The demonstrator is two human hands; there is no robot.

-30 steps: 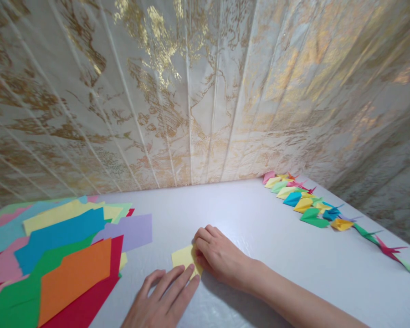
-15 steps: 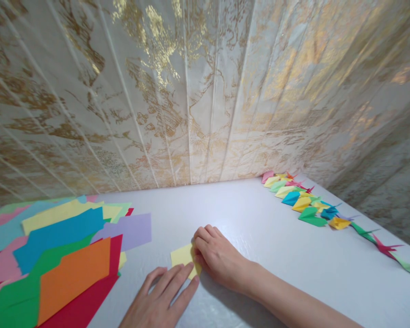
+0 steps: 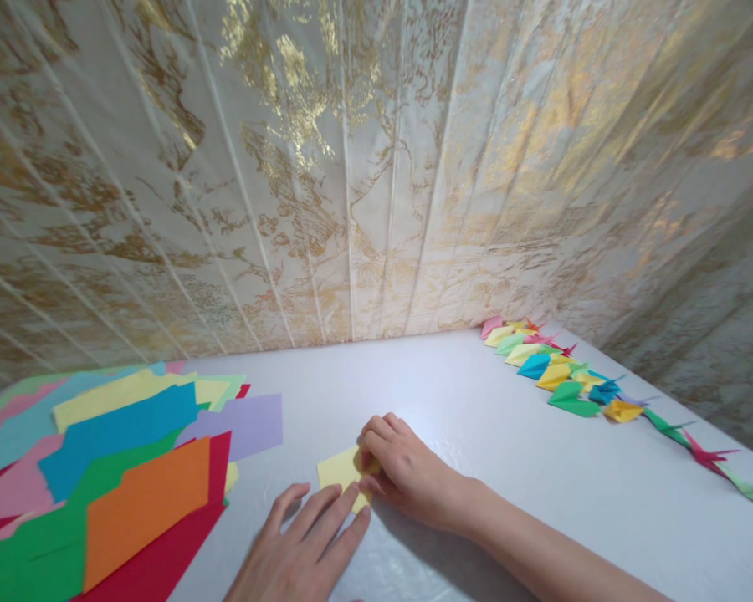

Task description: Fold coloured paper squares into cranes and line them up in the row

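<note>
A small piece of pale yellow paper (image 3: 337, 470) lies on the white table between my hands. My left hand (image 3: 304, 543) rests palm down with its fingers spread, the fingertips on the paper's near edge. My right hand (image 3: 407, 472) is curled over the paper's right side, fingers and thumb closed on it. Those fingers hide that end of the paper, so its folds cannot be made out fully.
Coloured paper sheets are spread on the left, among them an orange sheet (image 3: 147, 510), a blue sheet (image 3: 122, 435) and a lilac sheet (image 3: 254, 425). Folded paper pieces, including a green one (image 3: 571, 400), line the right edge. A gold-patterned curtain (image 3: 351, 209) hangs behind the table.
My right hand's fingers have shifted slightly on the yellow paper, and more of it shows near the thumb. The left hand stays flat. The view has turned slightly left.
</note>
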